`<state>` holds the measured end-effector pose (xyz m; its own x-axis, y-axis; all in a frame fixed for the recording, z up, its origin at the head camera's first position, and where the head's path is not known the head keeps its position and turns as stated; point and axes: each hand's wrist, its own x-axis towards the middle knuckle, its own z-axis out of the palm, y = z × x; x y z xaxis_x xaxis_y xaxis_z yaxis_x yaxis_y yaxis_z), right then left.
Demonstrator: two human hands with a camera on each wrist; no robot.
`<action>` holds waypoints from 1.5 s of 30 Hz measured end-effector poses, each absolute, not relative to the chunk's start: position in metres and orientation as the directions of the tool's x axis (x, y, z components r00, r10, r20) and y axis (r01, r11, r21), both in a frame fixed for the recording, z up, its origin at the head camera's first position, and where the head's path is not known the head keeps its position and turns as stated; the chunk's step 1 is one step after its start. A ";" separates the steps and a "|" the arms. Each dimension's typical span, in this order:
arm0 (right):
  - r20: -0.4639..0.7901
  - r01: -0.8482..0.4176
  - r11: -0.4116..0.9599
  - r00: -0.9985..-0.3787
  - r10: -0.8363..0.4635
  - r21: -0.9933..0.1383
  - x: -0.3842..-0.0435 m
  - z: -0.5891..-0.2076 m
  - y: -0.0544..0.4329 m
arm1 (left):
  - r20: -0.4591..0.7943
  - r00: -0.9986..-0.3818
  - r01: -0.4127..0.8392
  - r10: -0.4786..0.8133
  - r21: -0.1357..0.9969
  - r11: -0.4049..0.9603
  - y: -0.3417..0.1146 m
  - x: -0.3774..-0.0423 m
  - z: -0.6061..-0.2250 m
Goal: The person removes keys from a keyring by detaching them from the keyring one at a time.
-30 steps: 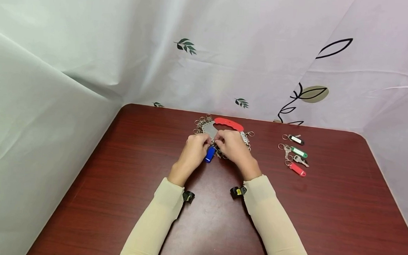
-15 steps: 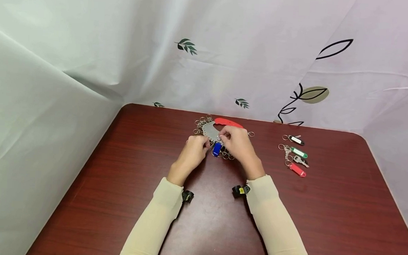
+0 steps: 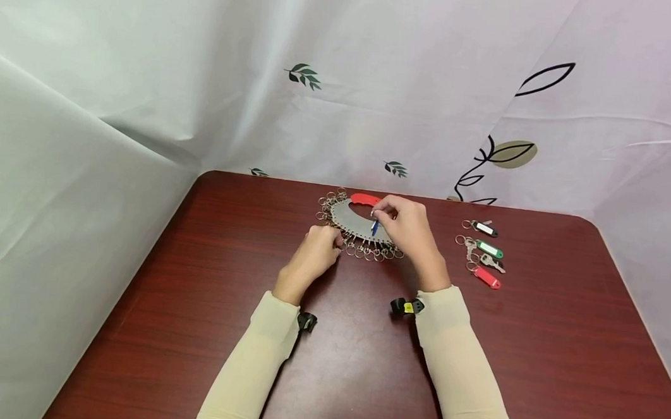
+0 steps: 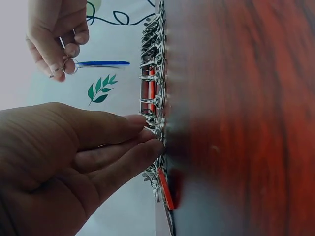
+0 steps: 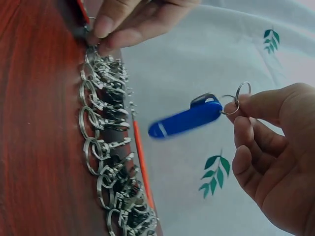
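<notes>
A crescent-shaped metal key rack point(image 3: 349, 221) with a red handle point(image 3: 363, 199) lies near the table's back edge. Snap hooks with split rings point(image 5: 91, 123) line its curved rim. My left hand point(image 3: 322, 247) pinches a snap hook at the front left of that rim, thumb and fingertips covering most of it. Above the rack, my right hand point(image 3: 411, 229) holds a split ring point(image 5: 242, 93) between thumb and forefinger. From this ring hang a blue key tag point(image 5: 187, 120) and a key point(image 5: 203, 100), clear of the hooks. Beside the left fingertips, a red tag point(image 4: 166, 189) shows in the left wrist view.
Right of the rack lie key rings with a black tag point(image 3: 485, 229), a green tag point(image 3: 489, 249) and a red tag point(image 3: 487, 277), with keys point(image 3: 492, 263) among them. A white patterned curtain point(image 3: 341, 108) stands behind the dark red table point(image 3: 338, 374).
My right hand has moved right and up from the rack's front rim, carrying the blue-tagged key ring away from the left hand. The left hand stays almost in place.
</notes>
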<state>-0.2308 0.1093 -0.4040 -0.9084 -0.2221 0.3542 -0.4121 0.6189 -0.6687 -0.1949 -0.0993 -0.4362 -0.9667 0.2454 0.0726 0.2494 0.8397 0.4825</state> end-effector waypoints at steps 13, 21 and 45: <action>0.387 -0.405 0.595 -0.907 -0.165 -0.695 -0.227 -0.388 0.131 | 0.076 -0.969 0.238 0.234 0.534 0.811 -0.105 -0.193 -0.426; 0.410 -0.409 0.619 -0.900 -0.151 -0.670 -0.218 -0.385 0.166 | 0.127 -0.954 0.297 0.272 0.518 0.802 -0.113 -0.189 -0.421; 0.308 -0.290 0.774 -0.943 -0.129 -0.563 -0.166 -0.398 0.292 | 0.319 -0.825 0.545 0.466 0.230 0.806 -0.158 -0.162 -0.430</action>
